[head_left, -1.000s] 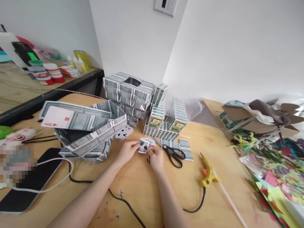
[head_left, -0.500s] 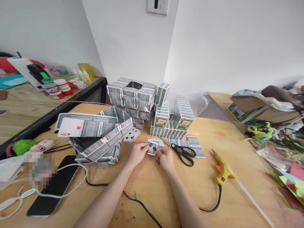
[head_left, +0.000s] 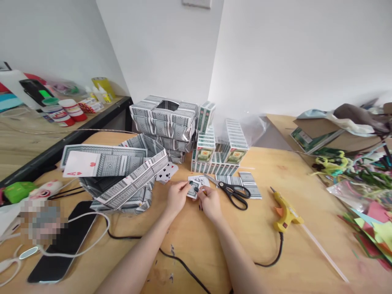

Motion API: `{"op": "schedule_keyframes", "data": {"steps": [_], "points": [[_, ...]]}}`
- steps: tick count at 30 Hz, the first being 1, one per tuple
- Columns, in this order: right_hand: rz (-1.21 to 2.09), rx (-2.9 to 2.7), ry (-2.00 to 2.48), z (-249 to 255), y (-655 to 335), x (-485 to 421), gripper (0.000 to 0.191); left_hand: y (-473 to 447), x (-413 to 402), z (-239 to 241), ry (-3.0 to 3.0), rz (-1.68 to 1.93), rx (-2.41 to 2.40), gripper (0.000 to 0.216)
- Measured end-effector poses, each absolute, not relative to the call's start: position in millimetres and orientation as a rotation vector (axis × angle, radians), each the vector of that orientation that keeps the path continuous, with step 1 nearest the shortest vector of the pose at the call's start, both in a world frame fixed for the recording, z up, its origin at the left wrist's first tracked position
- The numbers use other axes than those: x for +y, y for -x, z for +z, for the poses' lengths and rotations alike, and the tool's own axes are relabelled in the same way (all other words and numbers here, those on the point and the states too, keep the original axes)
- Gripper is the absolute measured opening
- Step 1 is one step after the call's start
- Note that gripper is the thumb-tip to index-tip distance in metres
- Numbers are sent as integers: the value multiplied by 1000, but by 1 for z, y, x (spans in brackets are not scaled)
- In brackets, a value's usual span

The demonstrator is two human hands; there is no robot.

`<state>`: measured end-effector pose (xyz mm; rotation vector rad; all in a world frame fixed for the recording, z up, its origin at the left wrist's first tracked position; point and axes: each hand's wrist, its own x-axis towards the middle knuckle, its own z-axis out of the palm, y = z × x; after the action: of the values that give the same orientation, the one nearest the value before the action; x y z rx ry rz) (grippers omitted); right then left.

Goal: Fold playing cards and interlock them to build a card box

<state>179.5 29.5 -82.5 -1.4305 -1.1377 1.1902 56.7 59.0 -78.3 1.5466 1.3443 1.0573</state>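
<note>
Checker: Largest first, please; the landmark is the frame.

Keeper: Item one: open, many-sided frame of grey-and-white patterned playing cards (head_left: 134,179).
Item two: tiered grey-and-white card box with a hole in its top (head_left: 162,128), behind the frame and to its right.
Item three: stacked green-and-white cardboard boxes (head_left: 208,145), right of the frame. The upright pair on top looks likeliest to topple if bumped.
Item four: long flat grey-patterned card panel bearing a white ace of hearts (head_left: 112,163), resting across the frame; if unglued, a jolt could slide it off.
Item five: yellow plastic glue gun (head_left: 284,214), far right of the frame. Heat: cannot tell. A careless reach could meet the nozzle.
Item six: black-handled metal scissors (head_left: 225,187), right of the frame, blades toward the fingers; a sideways slip of the right hand could mean a nick.

Checker: And the hands?

Keeper: Left hand (head_left: 177,198) and right hand (head_left: 211,202), right of the frame, thumbs and fingertips pinched on the last item: small grey-patterned, white-edged card piece (head_left: 192,192), above white face-up playing cards (head_left: 196,179).

Checker: Its hazard?

Keeper: Uneven pinching could bend it crookedly; a loose grip could drop it among those cards.
</note>
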Motion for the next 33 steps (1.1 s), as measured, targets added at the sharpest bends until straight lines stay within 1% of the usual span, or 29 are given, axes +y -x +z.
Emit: {"op": "schedule_keyframes", "data": {"steps": [4, 16, 23, 29, 33], "points": [[1268, -1128, 1366, -80, -181, 30, 24, -59, 56, -79, -1638, 1041, 1451, 26], [1281, -1138, 1337, -75, -183, 28, 25, -59, 54, -73, -1630, 1043, 1296, 25], [1311, -1149, 1315, -70, -182, 26, 27, -57, 54, -74, -1679, 1029, 1317, 26], [1326, -1118, 1275, -71, -181, 25, 23, -57, 54, -72, -1722, 1042, 1321, 28], [1336, -1134, 1273, -72, -182, 25, 26, -58, 55, -71, -1732, 1041, 1326, 28]]}}
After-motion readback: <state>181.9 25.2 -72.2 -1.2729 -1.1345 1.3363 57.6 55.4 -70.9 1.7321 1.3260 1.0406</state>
